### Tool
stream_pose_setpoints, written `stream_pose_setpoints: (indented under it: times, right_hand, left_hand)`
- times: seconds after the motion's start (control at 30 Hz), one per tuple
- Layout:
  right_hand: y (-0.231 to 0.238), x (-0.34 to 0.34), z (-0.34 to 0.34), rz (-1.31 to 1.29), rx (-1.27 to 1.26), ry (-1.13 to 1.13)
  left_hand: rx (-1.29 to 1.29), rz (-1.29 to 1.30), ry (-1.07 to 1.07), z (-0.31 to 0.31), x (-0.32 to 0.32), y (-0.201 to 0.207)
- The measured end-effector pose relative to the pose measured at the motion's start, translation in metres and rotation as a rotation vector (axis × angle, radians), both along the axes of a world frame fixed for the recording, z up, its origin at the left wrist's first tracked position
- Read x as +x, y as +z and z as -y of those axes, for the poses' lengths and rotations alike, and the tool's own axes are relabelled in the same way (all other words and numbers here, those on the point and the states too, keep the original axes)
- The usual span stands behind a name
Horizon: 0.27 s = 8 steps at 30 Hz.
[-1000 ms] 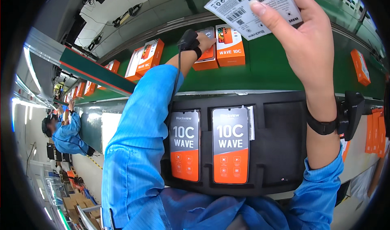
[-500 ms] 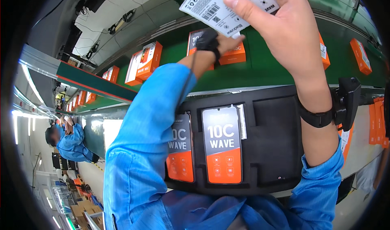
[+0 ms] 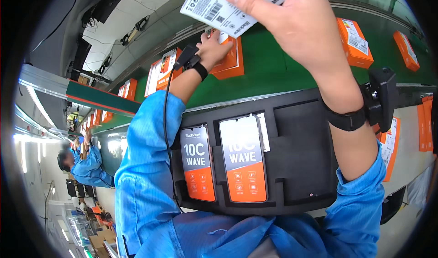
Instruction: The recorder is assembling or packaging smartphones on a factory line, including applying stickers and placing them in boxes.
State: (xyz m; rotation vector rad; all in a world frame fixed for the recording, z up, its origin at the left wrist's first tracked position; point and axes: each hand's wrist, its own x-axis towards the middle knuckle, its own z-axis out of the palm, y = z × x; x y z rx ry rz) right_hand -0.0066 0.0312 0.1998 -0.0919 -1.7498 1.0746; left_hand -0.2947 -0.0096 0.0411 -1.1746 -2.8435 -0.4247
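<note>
My right hand (image 3: 292, 25), raised at the top, pinches a flat white barcode label sheet (image 3: 228, 7) with the thumb on its printed face. Over an orange phone box (image 3: 232, 62) on the green conveyor, my left hand (image 3: 213, 52) lies with its fingers apart, touching its top. A white patch shows beside those fingers. How far they reach round the box is hidden. Before me, a black foam tray (image 3: 301, 153) holds two phones with grey and orange screen faces: a left phone (image 3: 198, 166) and a right phone (image 3: 243, 162).
More orange boxes (image 3: 355, 43) stand along the green conveyor (image 3: 287, 71), some with white labels. Further orange boxes (image 3: 390, 148) lie right of the tray. A cable hangs from my left wrist. At far left a person in a blue jacket (image 3: 89, 169) works by the line.
My left hand has swung left and its fingers have turned away from me; the orange box beneath it has shifted left. The right hand with the label sheet has moved slightly left and up.
</note>
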Motion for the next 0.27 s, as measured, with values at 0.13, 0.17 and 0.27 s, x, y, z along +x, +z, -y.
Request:
stream_pose_setpoints:
  times: [0.13,0.17,0.27]
  right_hand:
    - [0.003,-0.002,-0.006,0.112,-0.078,0.025]
    - [-0.001,-0.002,-0.006,0.065,0.055,-0.060]
    - [-0.007,-0.009,-0.021,0.137,-0.008,0.035]
  left_hand:
    - [-0.088,-0.115,-0.060,-0.007,0.004,-0.009]
    - [-0.091,-0.109,-0.061,-0.009,0.009,-0.012]
    - [-0.160,-0.225,-0.118,-0.016,0.018,-0.020]
